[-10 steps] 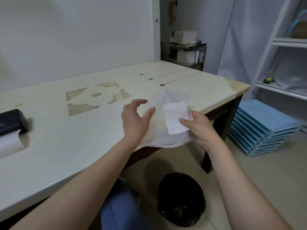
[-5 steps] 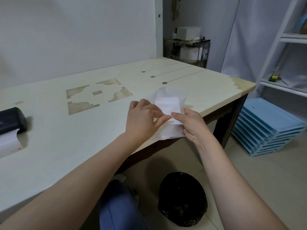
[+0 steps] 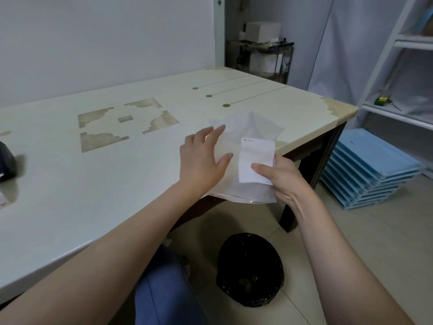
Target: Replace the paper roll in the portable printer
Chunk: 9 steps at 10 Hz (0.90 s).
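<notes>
- While the right hand (image 3: 284,181) pinches a white paper slip (image 3: 256,160) between thumb and fingers, the slip lies against a translucent white plastic bag (image 3: 248,127) that the same hand grips along its lower right edge.
- The bag rests on the front edge of the cream table (image 3: 105,174), its lower part hanging past the edge.
- The slip carries a small red mark at its top left corner; its print is too small to read.
- The left hand (image 3: 202,160) is spread open, fingers straight, palm down, lying on the bag's left side and holding nothing.
- The portable printer (image 3: 5,160), a dark body, sits at the far left edge of view on the table, well apart from both hands, with a white sheet (image 3: 2,202) showing below it.
- No paper roll can be made out; whether one is inside the bag cannot be told.
- A bin lined with a black bag (image 3: 250,270) stands on the floor below the table edge, and blue trays (image 3: 367,167) are stacked at the right.
</notes>
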{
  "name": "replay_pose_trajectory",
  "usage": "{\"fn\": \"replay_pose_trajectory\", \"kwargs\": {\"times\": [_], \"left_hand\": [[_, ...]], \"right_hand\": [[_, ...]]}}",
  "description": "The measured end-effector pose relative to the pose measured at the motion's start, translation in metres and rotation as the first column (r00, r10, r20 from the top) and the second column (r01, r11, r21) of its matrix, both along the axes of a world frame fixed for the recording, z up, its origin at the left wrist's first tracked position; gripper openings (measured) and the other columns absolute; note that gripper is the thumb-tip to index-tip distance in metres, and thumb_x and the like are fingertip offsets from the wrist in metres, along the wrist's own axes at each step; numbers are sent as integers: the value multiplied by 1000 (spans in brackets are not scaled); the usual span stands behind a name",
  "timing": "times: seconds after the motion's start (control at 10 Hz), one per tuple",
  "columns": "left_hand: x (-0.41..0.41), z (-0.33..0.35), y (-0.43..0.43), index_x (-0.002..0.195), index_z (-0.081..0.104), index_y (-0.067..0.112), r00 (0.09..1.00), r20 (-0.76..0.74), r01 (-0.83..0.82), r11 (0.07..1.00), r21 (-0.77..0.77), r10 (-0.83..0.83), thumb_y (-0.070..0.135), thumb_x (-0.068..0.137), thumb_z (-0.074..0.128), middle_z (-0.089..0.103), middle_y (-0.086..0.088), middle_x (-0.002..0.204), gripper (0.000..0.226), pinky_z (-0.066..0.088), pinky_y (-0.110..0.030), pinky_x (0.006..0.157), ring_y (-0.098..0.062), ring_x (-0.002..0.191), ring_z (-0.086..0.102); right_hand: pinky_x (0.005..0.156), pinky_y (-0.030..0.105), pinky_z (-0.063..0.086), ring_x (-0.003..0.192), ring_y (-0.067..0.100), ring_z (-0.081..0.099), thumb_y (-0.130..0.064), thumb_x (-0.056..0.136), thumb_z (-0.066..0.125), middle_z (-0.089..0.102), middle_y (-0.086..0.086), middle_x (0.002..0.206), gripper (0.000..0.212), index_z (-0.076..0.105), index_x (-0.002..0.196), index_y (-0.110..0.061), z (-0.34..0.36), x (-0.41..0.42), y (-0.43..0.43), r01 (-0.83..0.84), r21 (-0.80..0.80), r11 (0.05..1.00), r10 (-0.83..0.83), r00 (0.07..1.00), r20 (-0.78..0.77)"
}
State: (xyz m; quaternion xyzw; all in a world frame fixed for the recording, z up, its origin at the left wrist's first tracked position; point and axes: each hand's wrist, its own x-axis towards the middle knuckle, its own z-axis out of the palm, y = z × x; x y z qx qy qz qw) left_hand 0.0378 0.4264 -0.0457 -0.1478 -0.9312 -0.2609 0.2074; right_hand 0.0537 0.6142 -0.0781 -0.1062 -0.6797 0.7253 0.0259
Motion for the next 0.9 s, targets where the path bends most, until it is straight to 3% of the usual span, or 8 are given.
{"fn": "replay_pose_trajectory", "kwargs": {"times": [0.1, 0.2, 0.3, 0.4, 0.5, 0.7, 0.8, 0.9], "left_hand": [[9, -8, 24, 143, 45, 31, 978, 149, 147, 989, 22, -149, 27, 90, 65, 58, -1, 140, 57, 39, -31, 102, -22, 125, 54], [23, -27, 50, 128, 63, 28, 953, 124, 280, 960, -26, -275, 17, 88, 64, 68, 2, 126, 41, 46, -30, 94, -20, 110, 64], [33, -66, 68, 133, 58, 26, 918, 240, 357, 922, -152, -316, 22, 90, 64, 65, 0, 129, 44, 51, -36, 91, -23, 112, 63], [33, -111, 64, 143, 45, 28, 880, 405, 363, 901, -238, -248, 29, 92, 61, 59, -5, 135, 54, 51, -42, 93, -27, 121, 57], [29, -147, 49, 145, 41, 29, 857, 490, 343, 884, -316, -157, 32, 92, 60, 52, -4, 143, 57, 45, -43, 102, -30, 129, 48], [27, -189, 17, 144, 44, 28, 781, 615, 351, 890, -292, -106, 31, 93, 60, 50, -5, 146, 54, 45, -44, 105, -29, 134, 47], [29, -197, 6, 145, 44, 26, 774, 625, 338, 901, -271, -103, 30, 95, 58, 52, -5, 145, 52, 46, -39, 99, -27, 131, 50], [32, -206, -6, 144, 47, 23, 743, 665, 318, 916, -244, -81, 27, 96, 57, 56, -7, 140, 49, 46, -32, 87, -26, 124, 55]], "right_hand": [[88, 36, 55, 103, 26, 68, -2, 82, 73, 71, 9, 114, 40, 61, 120, -5, -26, 8, 21, 33, -20, 999, -32, 999, 38], [92, 39, 53, 102, 25, 67, -4, 81, 74, 70, 7, 109, 36, 61, 114, -11, -60, 17, 39, 103, 25, 994, -105, 991, 86], [93, 45, 54, 101, 29, 68, -6, 81, 75, 71, 10, 108, 32, 63, 110, -7, -105, 28, 57, 155, 128, 980, -178, 966, 186], [87, 42, 55, 101, 31, 66, -5, 82, 74, 69, 15, 111, 32, 62, 111, -2, -155, 41, 65, 182, 232, 956, -246, 924, 291], [74, 29, 47, 97, 28, 65, -7, 83, 71, 68, 13, 112, 33, 63, 115, -4, -201, 50, 57, 164, 369, 915, -298, 890, 344], [82, 36, 48, 116, 39, 58, -15, 89, 63, 58, 20, 131, 50, 46, 134, -1, -264, 50, 31, 43, 598, 800, -399, 783, 478], [83, 36, 45, 116, 40, 57, -22, 94, 60, 57, 22, 130, 50, 43, 134, 3, -280, 45, 18, -87, 600, 795, -334, 762, 554], [70, 31, 41, 87, 32, 58, -34, 100, 46, 62, 19, 107, 48, 52, 123, 8, -295, 46, 4, -280, 531, 800, -196, 713, 673]]}}
